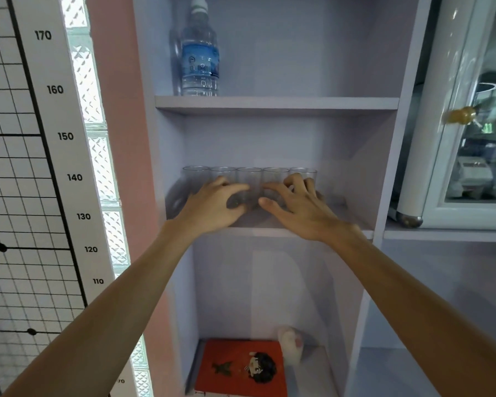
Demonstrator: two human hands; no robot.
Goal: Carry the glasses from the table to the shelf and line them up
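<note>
We have five glasses (pixel 249 179) in a row along the far side of the middle shelf (pixel 275 226). Our left hand (pixel 215 204) and right hand (pixel 295 204) rest open, fingers spread against them, apparently squaring the line rather than gripping.

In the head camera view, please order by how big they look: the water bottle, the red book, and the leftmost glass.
1. Red book, the largest area, though it lies nearest the camera.
2. Water bottle, tall, its top cut off by the frame edge.
3. Leftmost glass, clearly smallest; its lower part is hidden by the left hand.
</note>
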